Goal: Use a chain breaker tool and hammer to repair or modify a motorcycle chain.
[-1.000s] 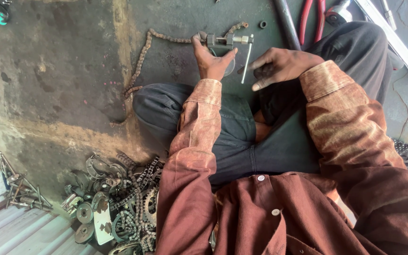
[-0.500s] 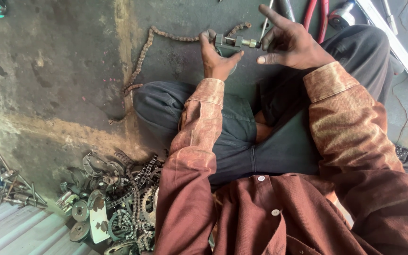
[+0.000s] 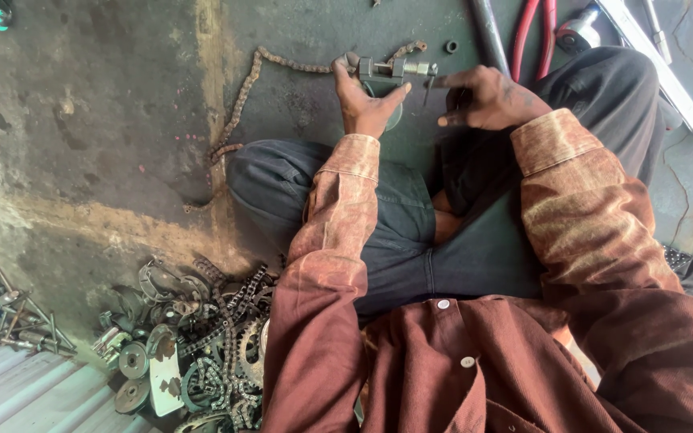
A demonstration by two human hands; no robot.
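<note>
Our left hand (image 3: 365,100) grips the chain breaker tool (image 3: 387,74) on the rusty chain (image 3: 238,104) lying on the far floor; our right hand (image 3: 487,98) pinches its handle; we'd keep the pin square, turning slowly.

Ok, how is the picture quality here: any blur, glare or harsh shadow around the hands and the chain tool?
Head view: soft, even daylight, no hard shadows; left hand, right hand and chain tool fairly sharp, no motion smear; chain readable link by link; mild glare on the pale metal bar at right; slight wide-angle stretch near the sleeves at the bottom.
</note>
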